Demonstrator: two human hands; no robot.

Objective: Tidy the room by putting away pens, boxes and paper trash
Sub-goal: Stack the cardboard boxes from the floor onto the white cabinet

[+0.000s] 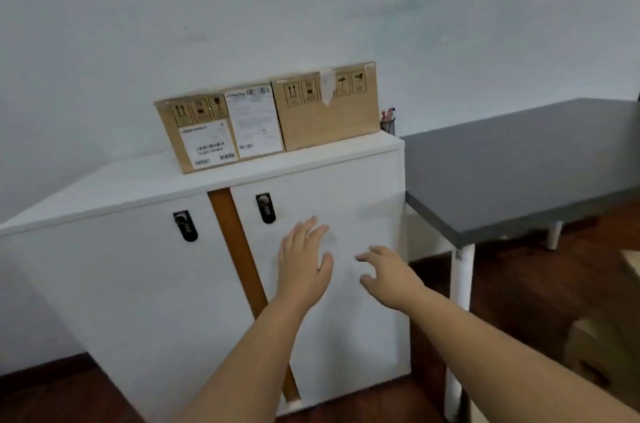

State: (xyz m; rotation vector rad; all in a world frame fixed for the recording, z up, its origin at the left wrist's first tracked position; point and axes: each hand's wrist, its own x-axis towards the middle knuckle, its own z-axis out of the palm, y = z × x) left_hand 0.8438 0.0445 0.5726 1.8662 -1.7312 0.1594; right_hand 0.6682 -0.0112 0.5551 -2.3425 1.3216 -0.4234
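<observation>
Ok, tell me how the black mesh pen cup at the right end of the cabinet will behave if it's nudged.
The pen cup looks light and narrow, so it probably tips rather than slides. It stands near the cabinet edge, so it might fall.

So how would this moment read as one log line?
left hand open, empty | right hand open, empty | both before cabinet | two boxes on top | pen cup beside

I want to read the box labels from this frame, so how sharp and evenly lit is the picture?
Head view: soft all over, so the labels on the left box and right box show barcodes but no readable text; both hands are smeared; wide-angle bending tilts the cabinet; light is flat, without glare or hard shadows.
</observation>
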